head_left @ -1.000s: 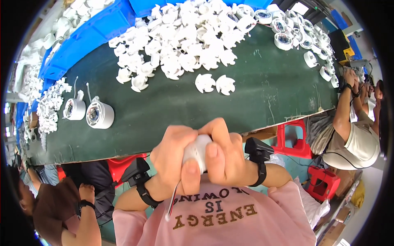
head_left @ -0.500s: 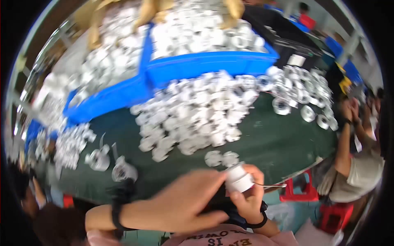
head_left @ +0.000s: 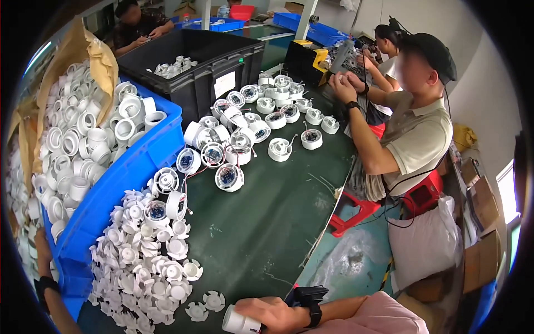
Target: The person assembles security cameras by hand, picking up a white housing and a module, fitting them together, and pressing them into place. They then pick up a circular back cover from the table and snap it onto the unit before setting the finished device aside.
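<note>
At the bottom edge my right hand is closed round a white plastic cylinder, held on its side. Far to the left, my left hand reaches up beside the wall of the blue bin; its fingers are too small and partly hidden to read. White ring-shaped housings fill that bin. Next to the held cylinder, two flat white clawed caps lie on the green table. A heap of similar white caps spreads along the bin.
Round white housings with circuit boards and wires sit across the table's far part. Behind them stands a black crate with white parts inside. At the right a co-worker works near red stools and a white sack.
My view has swung to the right, toward the co-worker and the black crate. My left hand has left the white cylinder and moved to the blue bin; my right hand keeps the cylinder.
</note>
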A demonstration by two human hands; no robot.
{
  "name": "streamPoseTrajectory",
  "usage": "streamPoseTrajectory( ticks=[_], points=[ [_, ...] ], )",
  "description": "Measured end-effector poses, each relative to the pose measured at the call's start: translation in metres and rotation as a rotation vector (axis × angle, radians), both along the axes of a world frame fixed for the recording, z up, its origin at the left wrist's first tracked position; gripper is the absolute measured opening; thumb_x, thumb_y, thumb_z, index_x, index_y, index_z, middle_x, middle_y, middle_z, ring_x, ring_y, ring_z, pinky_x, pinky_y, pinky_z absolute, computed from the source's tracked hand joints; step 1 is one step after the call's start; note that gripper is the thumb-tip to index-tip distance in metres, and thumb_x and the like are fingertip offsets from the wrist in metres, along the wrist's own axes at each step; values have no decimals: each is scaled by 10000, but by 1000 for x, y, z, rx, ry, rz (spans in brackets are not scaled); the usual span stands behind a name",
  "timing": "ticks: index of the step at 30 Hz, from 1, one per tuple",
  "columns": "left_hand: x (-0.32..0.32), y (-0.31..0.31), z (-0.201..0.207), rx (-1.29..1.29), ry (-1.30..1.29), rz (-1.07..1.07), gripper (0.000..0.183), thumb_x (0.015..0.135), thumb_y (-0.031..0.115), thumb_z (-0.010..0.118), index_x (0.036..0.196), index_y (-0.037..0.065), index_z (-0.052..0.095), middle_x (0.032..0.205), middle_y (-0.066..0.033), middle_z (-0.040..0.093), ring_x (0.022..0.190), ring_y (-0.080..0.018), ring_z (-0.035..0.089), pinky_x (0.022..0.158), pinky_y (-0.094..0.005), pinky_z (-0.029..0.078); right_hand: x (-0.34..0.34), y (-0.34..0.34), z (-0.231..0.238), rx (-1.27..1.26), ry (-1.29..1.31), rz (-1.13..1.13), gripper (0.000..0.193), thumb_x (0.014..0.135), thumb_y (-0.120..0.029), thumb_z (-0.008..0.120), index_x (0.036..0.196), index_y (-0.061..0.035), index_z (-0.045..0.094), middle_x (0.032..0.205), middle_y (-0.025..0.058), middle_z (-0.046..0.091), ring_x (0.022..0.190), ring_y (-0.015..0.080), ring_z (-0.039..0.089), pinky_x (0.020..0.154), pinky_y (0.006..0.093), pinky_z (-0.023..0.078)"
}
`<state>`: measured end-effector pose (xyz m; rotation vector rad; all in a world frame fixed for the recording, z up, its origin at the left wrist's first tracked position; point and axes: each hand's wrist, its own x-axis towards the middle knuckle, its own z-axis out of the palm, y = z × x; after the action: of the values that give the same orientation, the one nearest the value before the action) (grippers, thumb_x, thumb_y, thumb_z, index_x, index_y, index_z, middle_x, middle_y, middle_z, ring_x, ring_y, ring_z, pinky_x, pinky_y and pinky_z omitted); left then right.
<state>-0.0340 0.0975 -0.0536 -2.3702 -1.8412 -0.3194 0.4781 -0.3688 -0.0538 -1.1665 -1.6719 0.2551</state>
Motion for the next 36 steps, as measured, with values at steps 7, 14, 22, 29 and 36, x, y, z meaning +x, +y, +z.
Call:
streamPoseTrajectory(
  ticks=[7, 14, 22, 29, 36],
  points=[
    [-78, -23, 23, 138, -293, 13, 328, 861, 104, 545, 1174, 9, 523, 1201, -184, 530, 1109, -305, 518, 953, -387, 398, -2, 4, 5, 40, 64, 89, 599, 652, -180, 784, 1139, 27, 504, 987, 184, 611, 776, 334, 647, 623, 362, 534],
    [194, -281, 141, -133, -954, -179, 582, 770, 124, 710, 1252, 24, 400, 1084, -63, 472, 850, -169, 513, 630, -307, 489, -1, 4, -20, -144, 253, 188, 652, 710, -120, 780, 1240, -9, 417, 1158, 211, 560, 959, 337, 627, 746, 343, 529],
    [275, -446, 132, -672, -434, -627, 538, 648, 70, 747, 1147, 26, 553, 1098, -193, 593, 1009, -368, 580, 844, -398, 467, -8, -19, 48, -355, 745, 590, 645, 786, -54, 658, 1345, -47, 337, 1048, 78, 530, 727, 88, 527, 582, 205, 419],
    [276, -458, 103, -765, -557, -445, 799, 669, 191, 777, 1313, 1, 343, 965, -212, 633, 826, -382, 649, 684, -410, 520, -15, -14, 67, -342, 169, 709, 623, 707, -41, 707, 1286, 8, 480, 1139, 177, 555, 961, 315, 602, 768, 359, 512],
    [264, -455, 106, -878, -532, -436, 784, 677, 154, 763, 1286, -39, 310, 1015, -255, 595, 903, -421, 613, 750, -430, 497, -15, -10, 62, -584, 370, 752, 628, 689, 32, 727, 1272, -6, 499, 1210, 112, 492, 1014, 175, 564, 777, 283, 505]
  ],
)
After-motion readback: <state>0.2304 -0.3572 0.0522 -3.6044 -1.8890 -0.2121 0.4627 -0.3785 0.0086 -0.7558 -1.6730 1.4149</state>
